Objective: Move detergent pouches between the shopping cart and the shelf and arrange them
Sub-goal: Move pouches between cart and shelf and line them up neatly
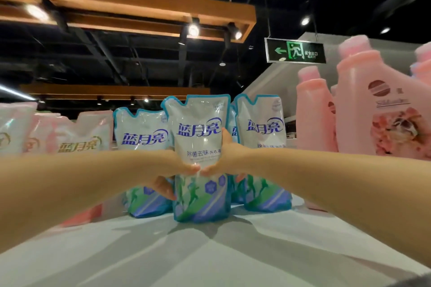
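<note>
A white and blue detergent pouch (199, 128) stands upright on the pale shelf top (210, 258), in the middle of the view. My left hand (173, 171) grips its left side and my right hand (227, 156) grips its right side, thumbs meeting across the front at mid-height. Behind it stand a second blue pouch (142, 137) on the left and a third (263, 128) on the right. Another one is partly hidden between them. The shopping cart is out of view.
Pink pouches (84, 135) line the shelf to the left. Tall pink detergent bottles (373, 109) stand close on the right. A green exit sign (295, 51) hangs overhead. The shelf surface in front of the pouches is bare.
</note>
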### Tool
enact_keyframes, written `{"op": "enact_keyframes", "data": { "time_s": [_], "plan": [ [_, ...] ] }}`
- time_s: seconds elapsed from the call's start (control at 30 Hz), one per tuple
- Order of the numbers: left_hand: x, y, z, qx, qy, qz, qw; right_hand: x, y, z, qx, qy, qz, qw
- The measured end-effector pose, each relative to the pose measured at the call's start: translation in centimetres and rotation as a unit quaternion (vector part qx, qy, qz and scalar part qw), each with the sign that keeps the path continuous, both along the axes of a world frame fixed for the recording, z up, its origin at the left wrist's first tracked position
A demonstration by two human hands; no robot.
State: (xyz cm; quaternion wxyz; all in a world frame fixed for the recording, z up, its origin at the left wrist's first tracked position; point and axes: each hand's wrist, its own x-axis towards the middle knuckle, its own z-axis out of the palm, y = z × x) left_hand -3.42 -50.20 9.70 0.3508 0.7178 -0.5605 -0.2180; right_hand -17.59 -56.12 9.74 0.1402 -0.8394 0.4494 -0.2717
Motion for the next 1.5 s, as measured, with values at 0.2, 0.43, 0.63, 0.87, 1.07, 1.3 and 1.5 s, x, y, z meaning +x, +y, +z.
{"op": "enact_keyframes", "data": {
  "time_s": [0.2, 0.43, 0.63, 0.87, 1.07, 1.3, 1.5],
  "plan": [
    [0.6, -2.0, -0.4, -0.015, 0.029, -0.034, 0.999, 0.7, -1.6, 0.7, 0.006, -0.007, -0.056, 0.998],
    [0.5, -2.8, -0.8, -0.030, 0.070, -0.033, 0.997, -0.3, -2.0, 0.7, -0.004, -0.016, -0.064, 0.998],
    [0.3, -2.9, -0.8, -0.023, 0.076, -0.033, 0.996, -1.0, -1.9, 0.5, -0.001, -0.025, -0.056, 0.998],
    [-0.6, -1.3, -0.6, -0.033, 0.041, 0.012, 0.999, -1.9, -0.1, -0.1, 0.005, -0.014, -0.031, 0.999],
    [-1.8, 1.7, 0.5, -0.111, -0.013, 0.088, 0.990, -3.8, 2.8, 0.5, -0.019, -0.036, -0.003, 0.999],
    [-4.3, 7.1, 0.3, -0.165, -0.085, 0.136, 0.973, -6.5, 7.3, -0.4, -0.093, -0.006, 0.022, 0.995],
    [-7.3, 12.4, -1.1, -0.176, -0.135, 0.138, 0.965, -9.8, 12.6, -1.4, -0.116, 0.025, 0.031, 0.992]
  ]
}}
